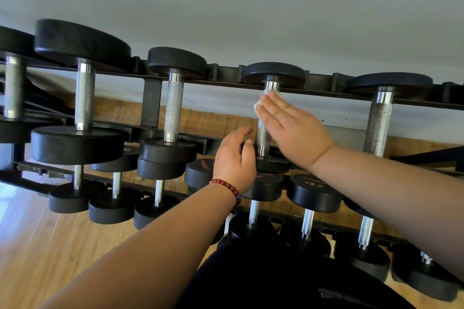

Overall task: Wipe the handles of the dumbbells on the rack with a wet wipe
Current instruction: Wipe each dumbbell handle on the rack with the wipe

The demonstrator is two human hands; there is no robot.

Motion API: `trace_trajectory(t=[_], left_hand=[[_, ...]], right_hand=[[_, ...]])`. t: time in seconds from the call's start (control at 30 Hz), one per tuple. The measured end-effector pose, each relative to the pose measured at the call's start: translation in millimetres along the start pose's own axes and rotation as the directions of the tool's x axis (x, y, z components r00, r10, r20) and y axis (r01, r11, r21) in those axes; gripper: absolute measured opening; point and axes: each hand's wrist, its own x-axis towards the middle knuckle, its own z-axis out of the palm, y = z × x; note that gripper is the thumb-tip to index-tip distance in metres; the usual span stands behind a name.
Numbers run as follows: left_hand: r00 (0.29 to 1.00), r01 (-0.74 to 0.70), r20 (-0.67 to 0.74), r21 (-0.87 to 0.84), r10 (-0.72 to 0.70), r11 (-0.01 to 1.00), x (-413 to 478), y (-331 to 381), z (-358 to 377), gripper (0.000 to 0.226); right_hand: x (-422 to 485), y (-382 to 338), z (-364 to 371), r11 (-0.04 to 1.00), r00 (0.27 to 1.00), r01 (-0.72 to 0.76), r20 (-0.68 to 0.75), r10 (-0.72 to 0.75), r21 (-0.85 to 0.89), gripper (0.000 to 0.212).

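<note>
Right hand (288,128) is flat and wide open, with its fingers straight and close together. It presses a small white wet wipe (256,106) against the shiny silver metal handle (262,135) of a dumbbell with round black ends (273,73). Only bits of the wipe peek out by the fingertips, near the top of the handle. The hand covers the middle of the handle.

This dumbbell sits on the top row of the black metal rack (150,105), between two other dumbbells with rough silver handles.

Left hand (234,158) is just beside the low end of the same handle. Its fingers are bent and curve toward the near black end of the dumbbell. I cannot tell if it is holding that end or only close to it. A red bead bracelet (227,187) goes around the left wrist.

More black dumbbells fill the lower row, and one of them shows the number 22.5 (313,193). The rack stands on a brown wooden floor (37,246), by a pale grey wall (226,7).
</note>
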Motion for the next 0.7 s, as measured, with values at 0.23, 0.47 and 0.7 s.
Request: trace_trajectory(t=[0.23,0.47,0.7], left_hand=[[1.000,0.012,0.008,-0.008,-0.012,1.000,-1,1,-2,0.051],[1.000,0.013,0.021,0.005,-0.013,1.000,-2,2,-3,0.052],[0.996,-0.021,0.089,0.103,0.011,0.994,0,2,-7,0.047]], right_hand=[[7,10,-3,0.996,0.996,-0.084,-0.020,0.084,0.015,0.044],[4,10,0,0.980,0.985,-0.167,-0.032,0.171,0.107,0.059],[-18,-16,0,0.937,0.969,-0.226,-0.038,0.245,0.267,0.057]])
